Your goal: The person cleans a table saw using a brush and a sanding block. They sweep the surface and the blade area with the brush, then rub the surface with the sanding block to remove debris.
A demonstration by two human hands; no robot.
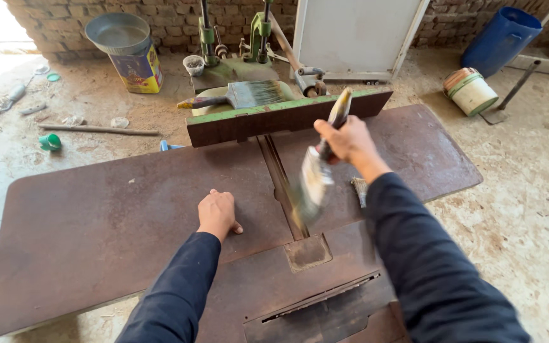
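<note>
Rusty steel table (96, 222) on dusty floor (528, 171); right fingers (333, 134) grip paintbrush (316, 181), left hand (217, 213) curled empty.

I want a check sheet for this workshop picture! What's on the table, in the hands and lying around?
Surface: rusty brown metal machine table, slot down the middle, green-edged fence at the back.
Job's things: paintbrush, blurred, bristles down over the slot.
Clutter: second brush behind the fence; small object beside the right sleeve, unclear.
Grippers: right hand grips the paintbrush; left hand rests closed on the table.
Cables: nothing seen.
Surroundings: dusty floor, brick wall, yellow tin with a pan on top, blue barrel, white bucket.
</note>
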